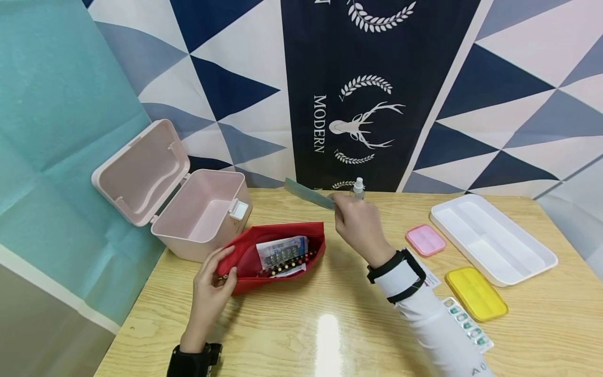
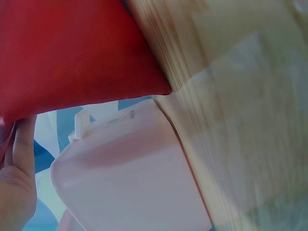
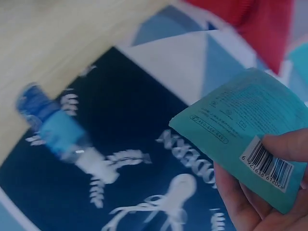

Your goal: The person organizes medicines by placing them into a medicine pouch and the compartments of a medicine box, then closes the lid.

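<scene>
A red zip pouch [image 1: 278, 256] stands unzipped on the table, with blister packs [image 1: 282, 256] and a printed packet inside. My left hand [image 1: 212, 285] grips its left end, thumb in front and fingers behind. In the left wrist view the pouch's red side [image 2: 77, 53] fills the upper left, and part of the left hand [image 2: 19, 178] shows under it. My right hand [image 1: 360, 222] holds a flat green sachet [image 1: 308, 193] above the table, right of the pouch. The right wrist view shows the sachet's [image 3: 231, 120] printed back and barcode, pinched between thumb and fingers.
A pink box [image 1: 202, 209] with its lid raised stands behind the pouch. A spray bottle [image 1: 359, 187] is at the back, partly behind the right hand. To the right lie a white tray [image 1: 494, 241], a pink case [image 1: 426, 241], a yellow case [image 1: 477, 294] and a blister pack [image 1: 467, 324].
</scene>
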`<state>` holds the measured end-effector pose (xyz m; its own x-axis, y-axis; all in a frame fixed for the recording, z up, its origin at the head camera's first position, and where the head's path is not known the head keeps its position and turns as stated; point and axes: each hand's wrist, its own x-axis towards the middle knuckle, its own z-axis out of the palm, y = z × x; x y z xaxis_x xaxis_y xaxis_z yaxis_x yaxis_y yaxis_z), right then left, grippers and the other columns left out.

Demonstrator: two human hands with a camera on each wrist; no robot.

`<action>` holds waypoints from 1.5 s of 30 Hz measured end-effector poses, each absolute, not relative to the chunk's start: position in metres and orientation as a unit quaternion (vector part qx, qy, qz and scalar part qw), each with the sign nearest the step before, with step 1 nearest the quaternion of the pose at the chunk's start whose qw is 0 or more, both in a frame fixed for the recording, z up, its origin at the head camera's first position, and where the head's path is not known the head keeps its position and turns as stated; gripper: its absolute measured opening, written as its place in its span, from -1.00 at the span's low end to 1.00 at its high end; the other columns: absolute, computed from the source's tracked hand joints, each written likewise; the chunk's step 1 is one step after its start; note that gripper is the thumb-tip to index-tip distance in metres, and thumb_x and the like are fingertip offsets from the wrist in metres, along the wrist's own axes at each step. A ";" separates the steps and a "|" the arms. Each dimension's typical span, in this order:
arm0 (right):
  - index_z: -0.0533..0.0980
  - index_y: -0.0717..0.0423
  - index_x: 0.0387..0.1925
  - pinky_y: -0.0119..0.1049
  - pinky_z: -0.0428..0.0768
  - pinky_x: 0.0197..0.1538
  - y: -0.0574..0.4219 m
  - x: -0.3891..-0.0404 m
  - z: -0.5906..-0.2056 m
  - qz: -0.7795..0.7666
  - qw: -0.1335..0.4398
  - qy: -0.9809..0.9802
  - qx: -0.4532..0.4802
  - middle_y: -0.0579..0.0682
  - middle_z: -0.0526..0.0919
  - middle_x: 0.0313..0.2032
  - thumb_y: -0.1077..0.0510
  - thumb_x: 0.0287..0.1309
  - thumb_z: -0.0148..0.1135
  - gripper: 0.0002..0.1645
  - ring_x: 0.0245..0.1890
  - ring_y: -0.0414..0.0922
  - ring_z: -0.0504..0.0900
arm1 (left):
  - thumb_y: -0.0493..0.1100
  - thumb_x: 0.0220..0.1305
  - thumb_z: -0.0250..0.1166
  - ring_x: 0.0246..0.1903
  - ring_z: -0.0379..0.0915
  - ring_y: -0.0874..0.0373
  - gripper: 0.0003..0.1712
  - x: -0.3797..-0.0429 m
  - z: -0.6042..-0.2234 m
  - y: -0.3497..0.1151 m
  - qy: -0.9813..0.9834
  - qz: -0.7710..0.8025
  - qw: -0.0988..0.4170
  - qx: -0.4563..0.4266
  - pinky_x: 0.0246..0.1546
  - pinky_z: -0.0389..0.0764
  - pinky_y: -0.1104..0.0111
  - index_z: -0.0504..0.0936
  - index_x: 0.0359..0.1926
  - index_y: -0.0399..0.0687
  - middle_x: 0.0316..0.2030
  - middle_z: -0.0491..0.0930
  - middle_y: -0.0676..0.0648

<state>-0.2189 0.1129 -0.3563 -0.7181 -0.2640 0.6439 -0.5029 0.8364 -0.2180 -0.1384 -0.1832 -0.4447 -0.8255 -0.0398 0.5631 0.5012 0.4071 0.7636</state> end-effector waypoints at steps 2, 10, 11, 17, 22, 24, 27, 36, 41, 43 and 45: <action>0.54 0.14 -0.33 -0.28 0.41 -0.68 0.108 -0.212 -0.349 0.202 0.319 -0.897 0.228 -0.01 0.63 -0.59 0.36 0.06 0.01 -0.80 -0.66 -0.18 0.50 | -0.54 0.02 0.19 -0.28 0.45 0.32 -0.50 -0.137 -0.441 -0.182 -0.797 -0.525 0.260 -0.145 -0.52 0.53 0.62 0.50 0.04 -0.26 0.00 0.45 -0.21; 0.55 0.16 -0.28 -0.35 0.51 -0.55 0.089 -0.190 -0.333 0.265 0.315 -0.864 0.291 -0.02 0.65 -0.54 0.41 0.05 0.03 -0.76 -0.61 -0.23 0.52 | -0.61 -0.06 0.18 -0.35 0.46 0.20 -0.54 -0.125 -0.415 -0.171 -0.801 -0.510 0.276 -0.149 -0.58 0.51 0.60 0.50 -0.03 -0.43 -0.06 0.46 -0.34; 0.55 0.15 -0.28 -0.36 0.50 -0.55 0.087 -0.188 -0.333 0.274 0.307 -0.861 0.298 -0.01 0.66 -0.51 0.41 0.05 0.03 -0.76 -0.61 -0.24 0.52 | -0.60 -0.05 0.18 -0.36 0.46 0.17 -0.54 -0.125 -0.415 -0.171 -0.804 -0.510 0.269 -0.145 -0.58 0.51 0.60 0.50 -0.03 -0.43 -0.05 0.46 -0.33; 0.56 0.13 -0.28 -0.44 0.34 -0.58 0.076 -0.184 -0.342 0.292 0.266 -0.857 0.330 -0.02 0.67 -0.52 0.42 0.01 0.05 -0.73 -0.65 -0.29 0.44 | -0.58 -0.02 0.17 -0.37 0.46 0.11 -0.56 -0.125 -0.415 -0.172 -0.810 -0.508 0.258 -0.139 -0.58 0.51 0.59 0.49 -0.02 -0.43 -0.05 0.45 -0.33; 0.58 0.10 -0.29 -0.46 0.45 -0.51 0.071 -0.185 -0.355 0.302 0.225 -0.860 0.345 -0.03 0.69 -0.45 0.41 0.05 0.07 -0.74 -0.59 -0.30 0.51 | -0.57 -0.03 0.18 -0.37 0.46 0.12 -0.56 -0.125 -0.415 -0.172 -0.807 -0.507 0.265 -0.145 -0.59 0.50 0.59 0.49 -0.02 -0.44 -0.05 0.45 -0.35; 0.59 0.10 -0.29 -0.42 0.53 -0.43 0.071 -0.186 -0.360 0.303 0.211 -0.862 0.347 -0.03 0.70 -0.40 0.41 0.05 0.08 -0.75 -0.51 -0.27 0.59 | -0.59 -0.03 0.17 -0.37 0.47 0.13 -0.55 -0.125 -0.415 -0.172 -0.808 -0.510 0.259 -0.144 -0.59 0.50 0.60 0.49 -0.02 -0.43 -0.03 0.44 -0.34; 0.59 0.08 -0.30 -0.37 0.59 -0.34 0.070 -0.187 -0.367 0.294 0.190 -0.869 0.348 -0.05 0.70 -0.36 0.41 0.04 0.09 -0.75 -0.42 -0.24 0.64 | -0.59 -0.03 0.17 -0.39 0.46 0.15 -0.55 -0.125 -0.416 -0.172 -0.807 -0.510 0.258 -0.148 -0.60 0.48 0.61 0.48 -0.01 -0.44 -0.03 0.44 -0.34; 0.60 0.07 -0.30 -0.34 0.59 -0.33 0.063 -0.194 -0.386 0.254 0.130 -0.890 0.355 -0.07 0.69 -0.37 0.40 0.04 0.09 -0.74 -0.38 -0.23 0.63 | -0.64 -0.08 0.19 -0.42 0.43 0.22 -0.53 -0.125 -0.416 -0.170 -0.799 -0.510 0.278 -0.154 -0.63 0.46 0.60 0.51 -0.04 -0.43 -0.08 0.47 -0.34; 0.58 0.06 -0.33 -0.36 0.57 -0.38 0.059 -0.197 -0.393 0.229 0.110 -0.898 0.359 -0.07 0.68 -0.40 0.41 0.00 0.12 -0.74 -0.42 -0.24 0.61 | -0.64 -0.07 0.17 -0.43 0.43 0.18 -0.54 -0.125 -0.415 -0.170 -0.796 -0.513 0.279 -0.160 -0.63 0.45 0.60 0.50 -0.05 -0.46 -0.08 0.46 -0.36; 0.58 0.06 -0.34 -0.36 0.55 -0.40 0.058 -0.197 -0.394 0.217 0.108 -0.901 0.361 -0.08 0.67 -0.41 0.42 -0.04 0.13 -0.73 -0.44 -0.25 0.60 | -0.63 -0.07 0.16 -0.44 0.43 0.15 -0.55 -0.125 -0.415 -0.170 -0.794 -0.513 0.282 -0.165 -0.64 0.45 0.60 0.49 -0.05 -0.47 -0.09 0.46 -0.37; 0.59 0.05 -0.33 -0.36 0.55 -0.41 0.057 -0.198 -0.395 0.209 0.104 -0.903 0.361 -0.09 0.68 -0.40 0.44 -0.06 0.12 -0.70 -0.44 -0.25 0.59 | -0.64 -0.07 0.15 -0.44 0.43 0.14 -0.55 -0.125 -0.414 -0.170 -0.793 -0.510 0.286 -0.170 -0.64 0.45 0.60 0.49 -0.05 -0.47 -0.10 0.45 -0.37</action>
